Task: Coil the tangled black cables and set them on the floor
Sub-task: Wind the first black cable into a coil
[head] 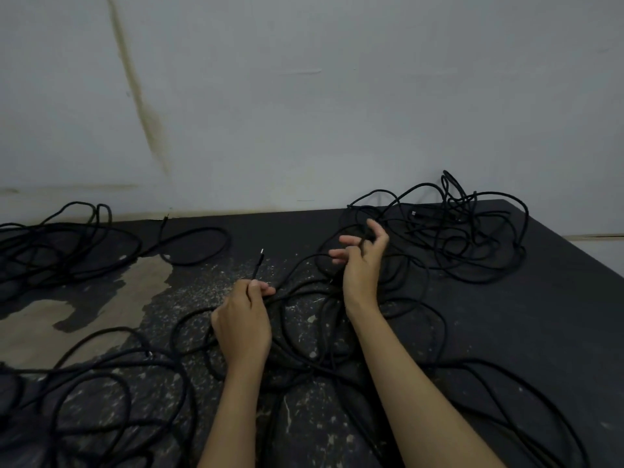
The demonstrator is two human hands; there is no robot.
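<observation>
Count: two bare hands and four separate heaps of black cable are seen on a dark, paint-flecked floor (506,315). One heap (60,244) lies far out beyond the left fingers, toward the wall (304,96). A second heap (466,238) lies just past the right fingertips and to their outer side. A third heap (84,400) lies on the near side of the left hand, outward of the wrist. The fourth, the tangle (320,332), lies under and between both hands. How many single cables make up each heap cannot be told.

Cable appearance: matte black, round, thin, lying in loose, irregular, crossing loops; none is seen wound into a neat coil. One free end (258,265) carries a slim black plug with a small bright metal tip.

Left hand (241,320): back of hand up, fingers curled, the cable pinched between thumb and fingers just behind the plug; the plug end stands up and away above the fingertips.

Right hand (363,265): raised over the tangle, wrist bent, thumb lifted, fingers spread and partly curled. A strand is seen crossing at the fingers and appears hooked by them; a firm grip cannot be confirmed.

A bare pale patch (101,298) is noted on the floor, outward of the left fingers.
</observation>
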